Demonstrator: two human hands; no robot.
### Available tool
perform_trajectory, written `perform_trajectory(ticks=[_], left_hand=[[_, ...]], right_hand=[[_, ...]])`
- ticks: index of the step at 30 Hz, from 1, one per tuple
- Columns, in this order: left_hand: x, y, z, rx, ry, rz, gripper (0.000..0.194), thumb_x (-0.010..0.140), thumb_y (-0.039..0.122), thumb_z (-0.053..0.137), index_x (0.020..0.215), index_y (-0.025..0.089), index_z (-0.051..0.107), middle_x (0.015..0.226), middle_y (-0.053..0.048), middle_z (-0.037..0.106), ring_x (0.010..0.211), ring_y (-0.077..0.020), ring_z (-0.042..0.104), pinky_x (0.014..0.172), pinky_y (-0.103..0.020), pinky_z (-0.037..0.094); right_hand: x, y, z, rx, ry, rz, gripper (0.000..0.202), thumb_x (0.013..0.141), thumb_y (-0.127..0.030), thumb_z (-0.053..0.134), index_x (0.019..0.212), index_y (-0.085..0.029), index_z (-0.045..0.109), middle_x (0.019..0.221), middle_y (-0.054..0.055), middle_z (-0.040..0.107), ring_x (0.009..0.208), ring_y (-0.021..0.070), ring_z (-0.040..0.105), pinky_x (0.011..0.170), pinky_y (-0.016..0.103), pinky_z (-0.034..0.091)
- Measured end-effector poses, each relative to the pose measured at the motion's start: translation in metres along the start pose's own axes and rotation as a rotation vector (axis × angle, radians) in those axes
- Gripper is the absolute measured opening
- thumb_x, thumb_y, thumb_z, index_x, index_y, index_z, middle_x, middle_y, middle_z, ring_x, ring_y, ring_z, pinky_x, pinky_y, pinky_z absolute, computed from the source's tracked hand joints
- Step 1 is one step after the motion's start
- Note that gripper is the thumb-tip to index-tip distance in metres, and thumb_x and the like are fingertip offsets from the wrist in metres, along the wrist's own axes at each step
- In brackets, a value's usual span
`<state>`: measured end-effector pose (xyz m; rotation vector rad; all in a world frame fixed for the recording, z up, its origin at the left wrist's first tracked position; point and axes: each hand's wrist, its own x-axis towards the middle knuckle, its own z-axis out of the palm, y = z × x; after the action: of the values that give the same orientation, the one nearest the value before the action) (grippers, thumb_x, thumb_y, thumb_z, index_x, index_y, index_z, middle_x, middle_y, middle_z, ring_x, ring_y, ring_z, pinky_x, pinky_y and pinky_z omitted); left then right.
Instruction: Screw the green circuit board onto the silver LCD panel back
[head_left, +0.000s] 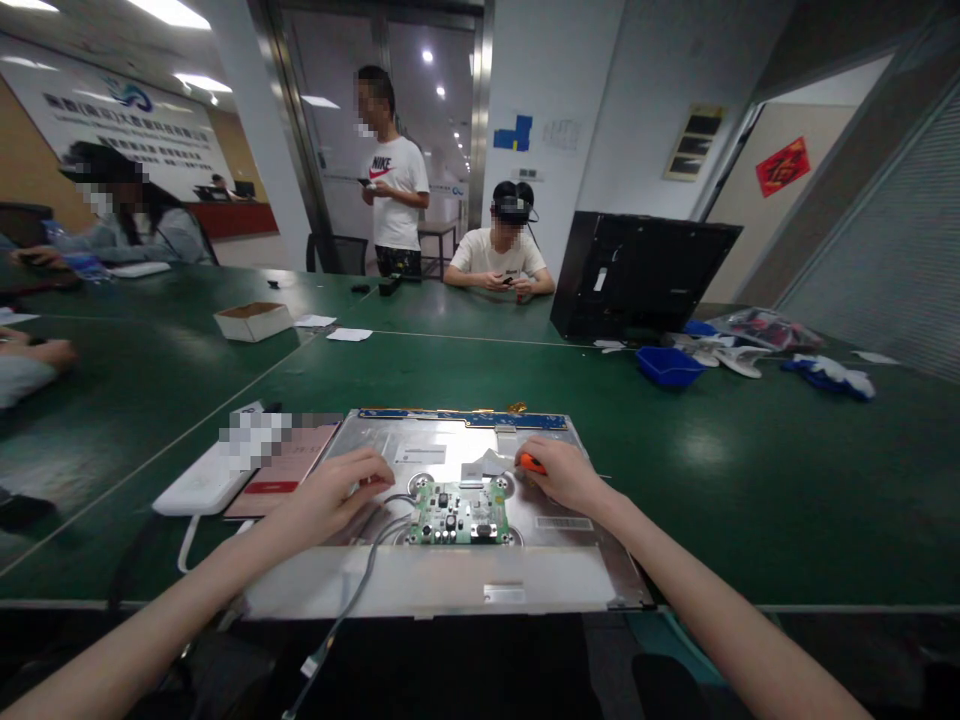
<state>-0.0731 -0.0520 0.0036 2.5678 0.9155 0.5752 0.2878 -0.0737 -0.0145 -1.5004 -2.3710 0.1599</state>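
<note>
An LCD panel (427,575) lies back side up at the table edge in front of me. A green circuit board (457,515) sits at its middle, and a blue board strip (420,416) runs along its far edge. My right hand (562,472) is closed around an orange-handled tool (531,463) at the board's upper right; its tip is hidden. My left hand (345,487) hovers over the panel's left side, its loosely curved fingers apart from the thumb, with nothing visible in them. Grey cables (367,570) run from the board's left side over the near edge.
A white power bank (202,480) and a pink-screened phone (281,470) lie to the left. Further off are a cardboard box (253,322), a black monitor (645,275), a blue tray (667,367) and gloves (829,375). Other people sit or stand around the table.
</note>
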Motion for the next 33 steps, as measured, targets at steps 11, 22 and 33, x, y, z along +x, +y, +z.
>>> perform_trajectory(ticks=[11, 22, 33], left_hand=[[0.086, -0.020, 0.009, 0.033, -0.069, -0.143, 0.012, 0.080, 0.019, 0.052, 0.078, 0.016, 0.063, 0.074, -0.005, 0.065, 0.068, -0.0184, 0.058, 0.063, -0.026, 0.040], [0.064, -0.025, 0.002, -0.042, -0.086, -0.166, 0.017, 0.083, 0.024, 0.055, 0.091, 0.016, 0.067, 0.087, -0.006, 0.069, 0.075, -0.0187, 0.062, 0.067, -0.027, 0.046], [0.009, 0.004, -0.013, -0.046, -0.243, -0.017, 0.013, 0.086, 0.022, 0.060, 0.090, 0.021, 0.073, 0.090, -0.004, 0.067, 0.081, -0.0174, 0.064, 0.073, -0.024, 0.047]], right_hand=[[0.096, -0.057, 0.021, -0.066, -0.067, -0.170, 0.008, 0.088, -0.025, 0.061, 0.090, -0.019, 0.067, 0.097, 0.006, 0.070, 0.084, 0.0186, 0.061, 0.065, 0.026, 0.033], [0.106, -0.055, 0.035, 0.004, -0.086, -0.216, 0.008, 0.086, -0.027, 0.065, 0.092, -0.022, 0.069, 0.093, 0.003, 0.072, 0.082, 0.0169, 0.062, 0.066, 0.024, 0.034], [0.051, -0.013, 0.011, 0.007, 0.008, -0.124, 0.025, 0.078, -0.002, 0.056, 0.093, -0.018, 0.068, 0.096, 0.006, 0.069, 0.084, 0.0182, 0.060, 0.070, 0.026, 0.037]])
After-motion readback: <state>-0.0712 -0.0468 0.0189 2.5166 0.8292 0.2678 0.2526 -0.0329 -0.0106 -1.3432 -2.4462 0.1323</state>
